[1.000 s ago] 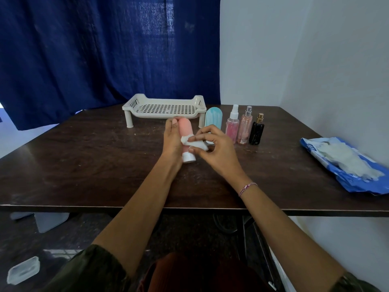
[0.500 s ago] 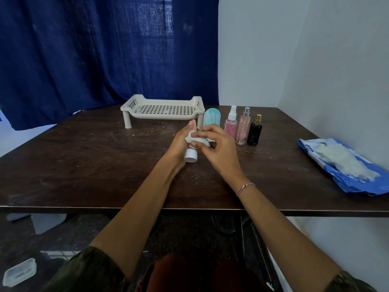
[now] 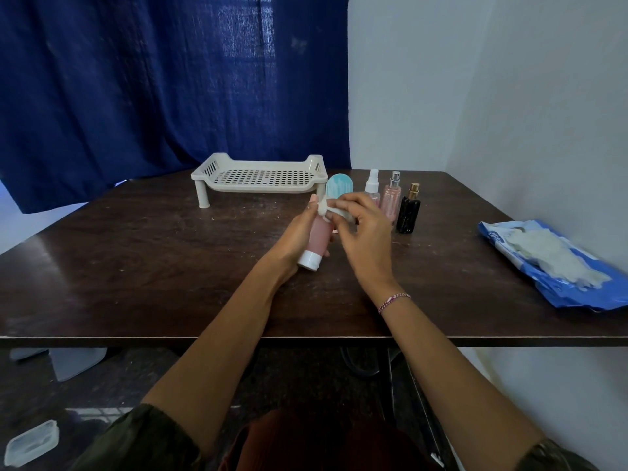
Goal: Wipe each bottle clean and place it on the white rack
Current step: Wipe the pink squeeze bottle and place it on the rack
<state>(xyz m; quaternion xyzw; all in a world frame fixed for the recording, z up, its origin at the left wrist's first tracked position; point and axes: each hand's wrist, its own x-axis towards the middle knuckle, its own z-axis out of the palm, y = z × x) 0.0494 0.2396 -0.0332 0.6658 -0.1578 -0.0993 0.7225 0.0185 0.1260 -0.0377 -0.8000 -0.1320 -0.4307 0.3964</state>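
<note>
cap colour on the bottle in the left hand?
White cap, on the pink bottle the left hand grips. Head view shows it plainly.

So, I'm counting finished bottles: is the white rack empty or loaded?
Empty: the white rack shows only its bare perforated floor.

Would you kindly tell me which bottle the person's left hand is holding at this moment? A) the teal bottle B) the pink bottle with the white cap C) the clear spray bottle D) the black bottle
B: the left hand grips the pink bottle, with its white cap pointing toward the camera, while the right hand pinches a white wipe against the bottle's far end.
</note>
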